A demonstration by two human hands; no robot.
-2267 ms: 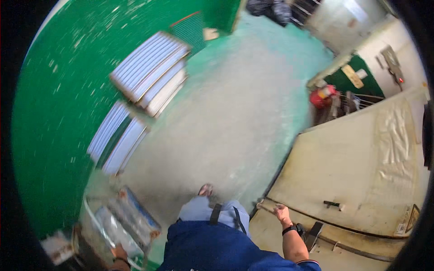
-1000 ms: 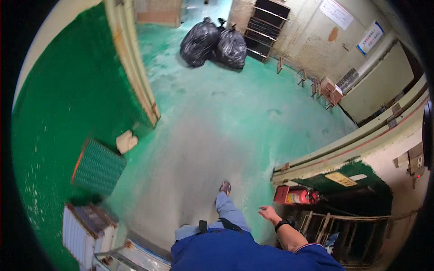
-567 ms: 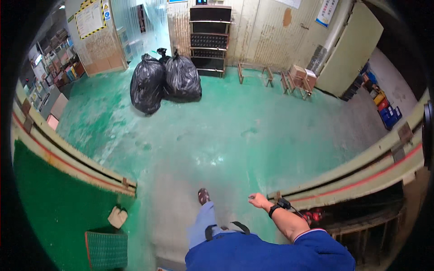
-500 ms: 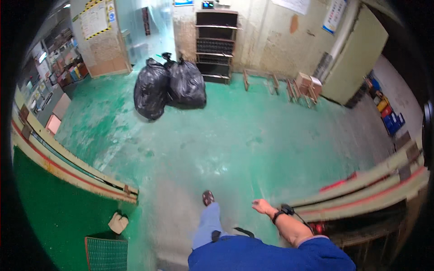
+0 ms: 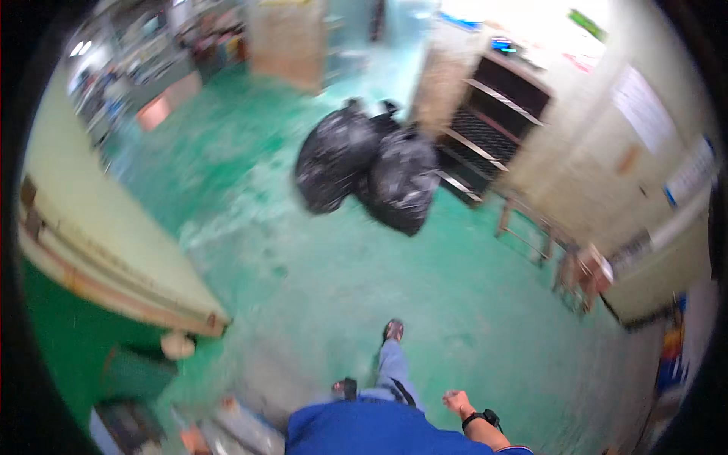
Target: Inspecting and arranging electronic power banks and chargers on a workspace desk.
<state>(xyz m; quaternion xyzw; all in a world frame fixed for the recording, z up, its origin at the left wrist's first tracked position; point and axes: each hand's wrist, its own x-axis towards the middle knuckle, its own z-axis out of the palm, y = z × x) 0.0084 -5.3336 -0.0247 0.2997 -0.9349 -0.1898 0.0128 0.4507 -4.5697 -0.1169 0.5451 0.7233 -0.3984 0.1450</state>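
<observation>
My right hand (image 5: 456, 401) hangs beside my body over the green floor, with a black band on its wrist. Its fingers are loosely bent and a little blurred; nothing shows in them, and they touch nothing. My left hand is out of sight. Ahead of me, two full black garbage bags (image 5: 334, 163) with tied tops lean together on the floor; the right-hand bag (image 5: 403, 178) tilts.
A dark shelf rack (image 5: 497, 125) stands against the stained wall. Right of it are low metal frames (image 5: 525, 227) and a brown box (image 5: 588, 267). An open door panel (image 5: 121, 212) flanks me on the left. Blurred items (image 5: 235, 428) lie at lower left.
My view has turned left and tilted, so the bags and rack appear farther right. I have stepped forward; my feet have shifted. My right hand is lower in view, still holding nothing visible.
</observation>
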